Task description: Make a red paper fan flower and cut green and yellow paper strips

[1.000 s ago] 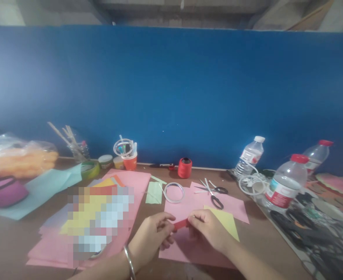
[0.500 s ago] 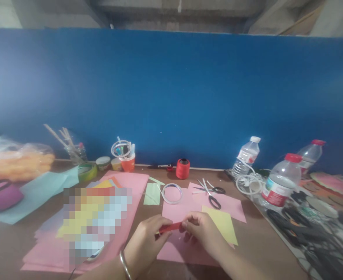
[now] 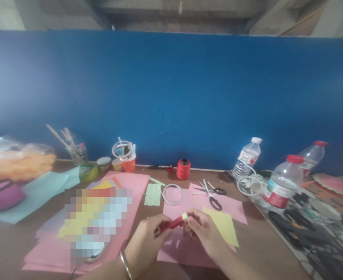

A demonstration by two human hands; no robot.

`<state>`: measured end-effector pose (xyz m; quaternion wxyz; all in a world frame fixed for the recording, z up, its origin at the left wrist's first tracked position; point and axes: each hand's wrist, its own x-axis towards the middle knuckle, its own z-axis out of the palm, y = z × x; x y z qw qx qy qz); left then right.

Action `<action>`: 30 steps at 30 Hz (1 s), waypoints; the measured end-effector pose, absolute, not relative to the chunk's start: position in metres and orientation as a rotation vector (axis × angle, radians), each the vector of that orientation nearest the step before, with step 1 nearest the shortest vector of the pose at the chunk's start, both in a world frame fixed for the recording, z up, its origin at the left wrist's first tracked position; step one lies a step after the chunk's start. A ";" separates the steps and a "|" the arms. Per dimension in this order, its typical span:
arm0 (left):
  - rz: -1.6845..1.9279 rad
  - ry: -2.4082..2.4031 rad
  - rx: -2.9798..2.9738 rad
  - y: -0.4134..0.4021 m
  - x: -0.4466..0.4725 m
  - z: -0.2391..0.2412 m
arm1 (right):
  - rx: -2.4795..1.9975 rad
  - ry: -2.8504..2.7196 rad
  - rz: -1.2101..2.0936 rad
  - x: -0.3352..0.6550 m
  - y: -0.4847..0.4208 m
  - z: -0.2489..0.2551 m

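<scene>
A slim red roll (image 3: 175, 223) with a pale yellowish end slants over a pink paper sheet (image 3: 171, 254) in front of me. My left hand (image 3: 148, 235), with a silver bangle on the wrist, pinches its left part between thumb and fingers. At the pale end, my right hand (image 3: 202, 229) has its thumb and bent fingers closed against the roll. The roll's left tip is hidden in my left fingers. A yellow paper square (image 3: 222, 223) lies beside my right hand. Just beyond both hands is a coil of clear tape or tubing (image 3: 173, 194).
Scissors (image 3: 210, 194) lie behind my right hand. Farther back stand a red thread spool (image 3: 183, 170) and an orange cup of pens (image 3: 128, 164). Stacked coloured paper (image 3: 136, 186) is on the left, partly blurred out. Plastic bottles (image 3: 283, 182) and cables crowd the right.
The red roll has tilted, its right end rising, and its pale end now shows. My right fingers have shifted slightly and closed in at that end; my left hand keeps its grip.
</scene>
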<state>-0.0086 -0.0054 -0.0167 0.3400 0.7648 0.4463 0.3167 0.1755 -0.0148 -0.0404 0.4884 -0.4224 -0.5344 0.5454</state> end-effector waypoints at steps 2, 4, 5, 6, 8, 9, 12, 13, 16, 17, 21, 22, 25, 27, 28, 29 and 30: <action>0.823 1.128 1.759 -0.004 -0.006 -0.018 | -0.920 -1.252 1.348 0.172 -0.017 -0.040; 0.807 1.088 1.585 -0.003 -0.003 -0.022 | -0.922 -1.268 1.342 0.168 -0.019 -0.040; 0.798 1.066 1.532 -0.003 -0.002 -0.024 | -0.954 -1.296 1.320 0.166 -0.020 -0.041; 0.793 1.046 1.502 -0.003 -0.002 -0.025 | -0.996 -1.322 1.293 0.164 -0.021 -0.042; 0.802 1.010 1.495 -0.003 -0.002 -0.026 | -1.074 -1.339 1.245 0.161 -0.022 -0.044; 0.813 1.003 1.496 -0.003 -0.002 -0.026 | -1.095 -1.326 1.236 0.160 -0.022 -0.044; 0.828 0.961 1.435 -0.003 -0.002 -0.025 | -1.063 -1.270 1.291 0.160 -0.023 -0.043; 0.830 0.933 1.379 -0.004 -0.002 -0.026 | -1.034 -1.253 1.326 0.160 -0.023 -0.042; 0.834 0.832 1.184 -0.006 0.000 -0.028 | -0.957 -1.225 1.397 0.160 -0.024 -0.039; 0.835 0.810 1.137 -0.007 0.001 -0.029 | -0.932 -1.224 1.409 0.160 -0.025 -0.039; 0.806 0.757 1.110 -0.009 0.003 -0.030 | -0.889 -1.190 1.445 0.159 -0.026 -0.040; 0.802 0.754 1.128 -0.009 0.003 -0.029 | -0.895 -1.177 1.451 0.158 -0.026 -0.041; 0.830 0.829 1.272 -0.009 0.003 -0.024 | -0.919 -1.173 1.442 0.157 -0.025 -0.043; 0.829 0.876 1.385 -0.009 0.001 -0.020 | -0.939 -1.183 1.419 0.156 -0.025 -0.043; 0.818 0.878 1.416 -0.009 0.001 -0.019 | -0.952 -1.180 1.413 0.156 -0.025 -0.042; 0.807 0.870 1.427 -0.010 0.000 -0.018 | -0.963 -1.174 1.414 0.156 -0.025 -0.041; 0.796 0.865 1.424 -0.010 0.000 -0.018 | -0.972 -1.166 1.417 0.156 -0.026 -0.040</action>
